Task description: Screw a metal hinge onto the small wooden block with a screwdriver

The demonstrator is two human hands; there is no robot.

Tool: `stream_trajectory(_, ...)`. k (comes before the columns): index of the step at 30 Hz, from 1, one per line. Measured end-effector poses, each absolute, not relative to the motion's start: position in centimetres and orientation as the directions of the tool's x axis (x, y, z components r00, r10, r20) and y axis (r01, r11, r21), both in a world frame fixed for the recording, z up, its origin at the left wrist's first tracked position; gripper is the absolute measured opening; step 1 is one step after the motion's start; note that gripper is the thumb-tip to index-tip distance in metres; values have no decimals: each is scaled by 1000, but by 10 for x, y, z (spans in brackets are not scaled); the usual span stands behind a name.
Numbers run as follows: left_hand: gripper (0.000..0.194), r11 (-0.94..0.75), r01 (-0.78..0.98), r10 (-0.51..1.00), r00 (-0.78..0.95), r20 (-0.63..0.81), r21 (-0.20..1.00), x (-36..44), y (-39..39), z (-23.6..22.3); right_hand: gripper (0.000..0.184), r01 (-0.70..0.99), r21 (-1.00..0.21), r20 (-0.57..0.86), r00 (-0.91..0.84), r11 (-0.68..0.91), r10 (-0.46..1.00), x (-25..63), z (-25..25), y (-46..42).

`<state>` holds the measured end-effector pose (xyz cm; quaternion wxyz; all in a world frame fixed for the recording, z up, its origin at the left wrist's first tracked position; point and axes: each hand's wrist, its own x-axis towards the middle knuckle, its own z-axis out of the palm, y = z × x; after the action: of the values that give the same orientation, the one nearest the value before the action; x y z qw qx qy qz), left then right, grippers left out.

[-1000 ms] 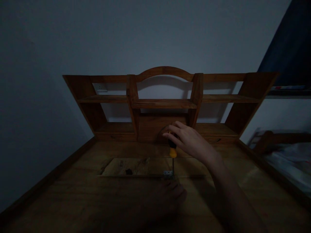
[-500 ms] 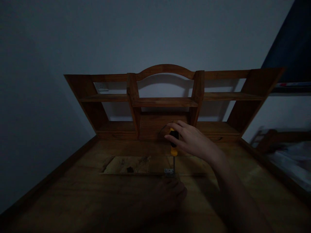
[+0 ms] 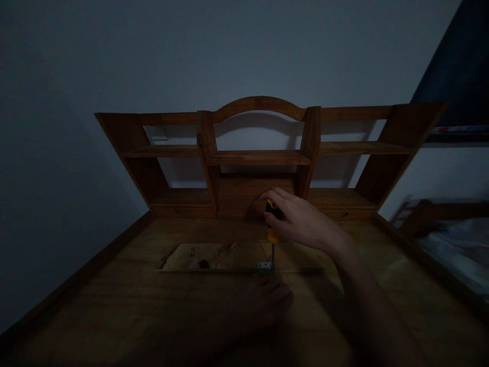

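Note:
My right hand is closed round the yellow and black handle of a screwdriver. The screwdriver stands nearly upright, its shaft reaching down to the right end of a small metal hinge. That hinge lies at the near edge of a recessed strip in the wooden desktop. In deep shadow, my left hand rests just in front of the hinge, fingers curled against its near side. Darkness hides the exact contact of the fingertips and the screw under the tip.
A wooden shelf unit with several compartments rises at the back of the desk, against a pale wall. Raised edges border the desktop. At the right are a wooden frame and pale bedding-like material.
My right hand's fingers have closed further round the screwdriver handle and turned slightly. The left hand keeps its place by the hinge. The view has shifted a little.

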<state>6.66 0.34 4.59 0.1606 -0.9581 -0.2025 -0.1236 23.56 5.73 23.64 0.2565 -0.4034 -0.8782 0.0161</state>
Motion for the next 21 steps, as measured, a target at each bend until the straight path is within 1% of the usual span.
stream_trajectory(2,16,-878,420,346,889,300,-232,67,3,48,37,687,-242,427,-558,685,711,237,236,57)
stream_trajectory(4,17,-881,422,351,887,301,-214,67,2,51,39,681,-241,435,-561,692,704,237,235,59)
stream_trajectory(7,18,-882,419,349,889,298,-216,67,1,55,33,699,-230,454,-538,677,710,235,232,60)
stream_trajectory(10,16,-881,418,350,890,291,-220,67,1,55,32,722,-223,459,-515,655,724,232,233,59)
stream_trajectory(13,17,-880,421,352,889,294,-220,66,1,54,30,684,-261,436,-546,681,716,232,235,55)
stream_trajectory(17,16,-877,425,347,883,316,-225,67,1,56,45,621,-299,417,-598,725,685,235,236,51)
stream_trajectory(18,16,-877,426,350,884,311,-223,67,0,57,46,615,-302,424,-598,729,680,236,236,51)
stream_trajectory(21,16,-880,425,352,883,311,-210,67,0,59,38,620,-300,440,-585,725,682,233,235,51)
